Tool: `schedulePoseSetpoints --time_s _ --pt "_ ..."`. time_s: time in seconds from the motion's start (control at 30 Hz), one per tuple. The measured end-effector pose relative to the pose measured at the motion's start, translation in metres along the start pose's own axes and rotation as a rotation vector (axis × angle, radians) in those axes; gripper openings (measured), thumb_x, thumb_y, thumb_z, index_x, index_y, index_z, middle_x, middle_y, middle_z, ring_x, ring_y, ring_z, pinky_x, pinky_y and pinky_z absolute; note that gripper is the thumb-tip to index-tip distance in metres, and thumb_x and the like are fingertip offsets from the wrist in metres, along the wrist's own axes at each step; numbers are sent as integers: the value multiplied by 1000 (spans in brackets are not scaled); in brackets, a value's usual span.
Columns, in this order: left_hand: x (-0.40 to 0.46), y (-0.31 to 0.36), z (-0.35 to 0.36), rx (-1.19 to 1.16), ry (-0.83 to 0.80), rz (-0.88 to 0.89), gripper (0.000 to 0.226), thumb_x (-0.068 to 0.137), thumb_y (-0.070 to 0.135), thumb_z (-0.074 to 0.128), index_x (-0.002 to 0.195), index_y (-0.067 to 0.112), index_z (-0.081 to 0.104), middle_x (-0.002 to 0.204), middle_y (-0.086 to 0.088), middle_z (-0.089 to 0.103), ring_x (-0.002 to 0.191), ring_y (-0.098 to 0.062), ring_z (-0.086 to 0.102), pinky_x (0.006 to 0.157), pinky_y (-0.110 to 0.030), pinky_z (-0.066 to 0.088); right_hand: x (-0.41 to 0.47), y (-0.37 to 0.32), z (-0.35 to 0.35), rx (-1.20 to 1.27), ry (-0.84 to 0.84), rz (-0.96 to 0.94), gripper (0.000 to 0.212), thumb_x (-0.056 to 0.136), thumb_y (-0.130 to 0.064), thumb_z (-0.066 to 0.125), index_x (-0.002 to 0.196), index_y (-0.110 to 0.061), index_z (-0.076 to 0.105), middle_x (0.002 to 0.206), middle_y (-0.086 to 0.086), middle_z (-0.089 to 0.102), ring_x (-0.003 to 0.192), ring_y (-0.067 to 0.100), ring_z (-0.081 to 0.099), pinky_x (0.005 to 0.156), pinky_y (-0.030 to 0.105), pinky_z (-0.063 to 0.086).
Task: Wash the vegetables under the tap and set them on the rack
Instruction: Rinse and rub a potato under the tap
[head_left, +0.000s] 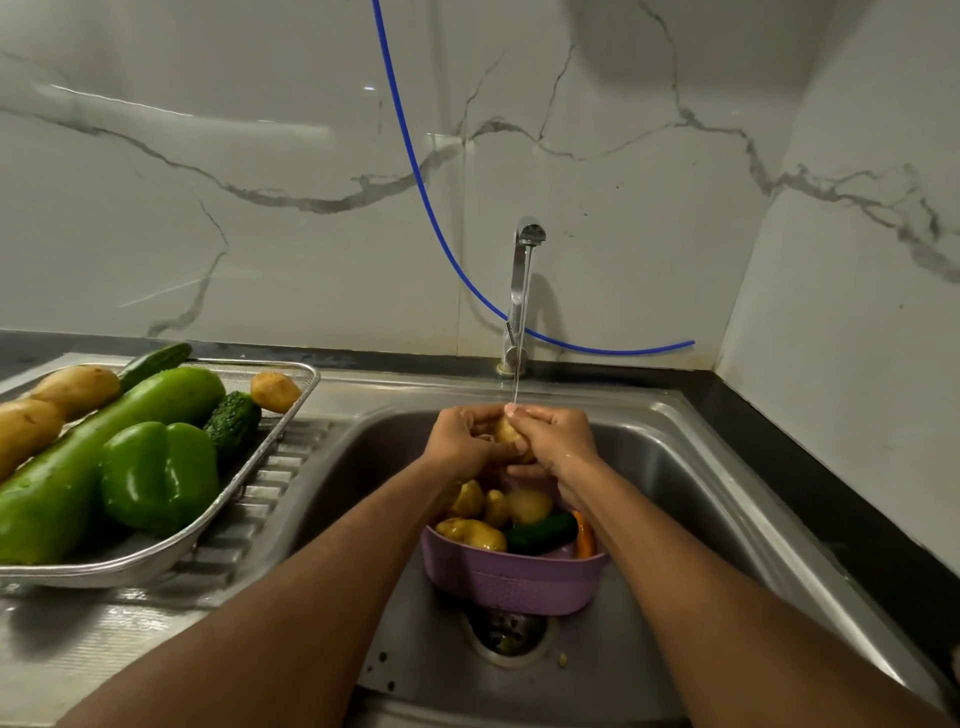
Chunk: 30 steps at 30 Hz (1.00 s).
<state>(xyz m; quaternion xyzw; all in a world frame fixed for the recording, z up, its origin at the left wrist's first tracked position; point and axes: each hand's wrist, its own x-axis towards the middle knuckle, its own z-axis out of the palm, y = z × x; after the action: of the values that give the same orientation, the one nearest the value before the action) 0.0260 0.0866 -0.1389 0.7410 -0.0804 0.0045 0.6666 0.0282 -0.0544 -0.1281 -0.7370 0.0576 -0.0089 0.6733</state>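
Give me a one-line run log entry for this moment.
step: washing | both hands: left hand, right hand grip potato | tap: running | rack: partly loaded

lilac basket (511, 582), green pepper (158, 475), blue hose (415, 171)

Sink crowded at centre, free room at its sides.
Landmark is the purple basket (511, 577): it sits mid-basin over the drain (511, 631), full of vegetables. Both hands (511, 441) cup a potato (506, 431) just above the basket's far side, under the tap (522, 291) stream, blocking that gap. Left and right of the basket, bare sink (691, 499) floor gives room. Further left, the rack (291, 410) on the drainboard is mostly filled with gourd, pepper (158, 475), cucumbers, potatoes; its far right corner has some room by a lone potato (274, 391).
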Motion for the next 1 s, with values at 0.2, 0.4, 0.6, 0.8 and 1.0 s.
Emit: schedulePoseSetpoints --time_s 0.2,0.4,0.6,0.8,1.0 --pt "-2 0 -4 13 -31 -57 45 82 4 81 124 16 70 110 -2 75 102 -15 73 80 -30 63 -4 -4 -10 79 -128 114 20 105 -22 57 121 -22 68 117 18 68 90 34 76 69 42 65" --pt "-1 6 0 74 -54 14 54 78 6 84 128 19 68 112 1 74 102 -13 71 83 -28 62 1 1 -3 119 139 125 37 86 -35 81 116 -16 71 104 12 71 84 27 76 60 34 64" --pt "-1 5 -5 13 -63 -21 46 81 4 81 124 16 70 107 -4 77 98 -19 75 80 -34 64 0 -4 -6 140 37 127 29 94 -32 73 117 -13 70 108 15 70 84 29 77 60 34 64" --pt "4 3 -17 -111 -63 -123 49 78 2 82 124 13 71 112 -9 77 103 -25 75 92 -50 60 -3 -8 -14 268 -186 145 18 105 -10 55 106 -18 71 121 23 67 86 32 77 64 40 65" --pt "4 1 -15 -83 -51 -112 48 75 2 85 120 12 73 108 -7 78 98 -21 76 86 -44 63 -6 -2 -6 177 -65 192 23 102 -26 62 123 -23 70 112 18 71 87 36 77 61 37 63"
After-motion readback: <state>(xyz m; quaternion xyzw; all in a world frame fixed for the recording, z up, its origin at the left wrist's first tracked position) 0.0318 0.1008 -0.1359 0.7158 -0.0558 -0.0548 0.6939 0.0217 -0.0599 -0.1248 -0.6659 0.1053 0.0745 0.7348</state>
